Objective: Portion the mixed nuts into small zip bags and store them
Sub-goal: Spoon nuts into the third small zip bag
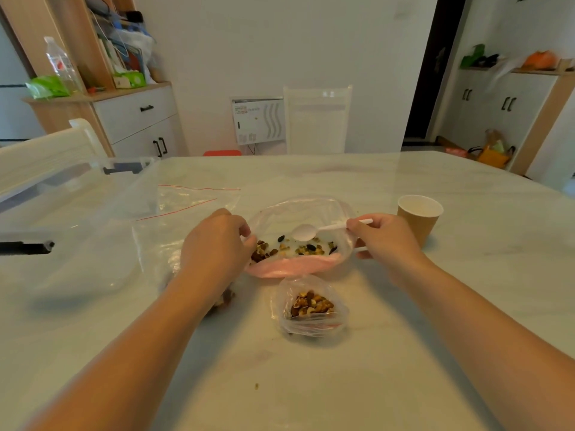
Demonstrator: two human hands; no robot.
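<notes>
A large clear bag (298, 213) with a pink rim lies open at the table's middle, a thin layer of mixed nuts (295, 248) inside it. My left hand (214, 244) pinches the bag's left edge. My right hand (382, 237) grips the bag's right edge and holds a white plastic spoon (306, 231), whose empty bowl hovers over the nuts. Nearer to me stands a small zip bag (311, 309), open and partly filled with nuts. Another small bag with nuts (224, 298) is mostly hidden under my left forearm.
A brown paper cup (420, 219) stands right of my right hand. Empty zip bags (186, 200) with red seals lie at the left, beside a clear plastic storage box (62, 194). A white chair (317, 119) stands beyond the marble table (342, 384).
</notes>
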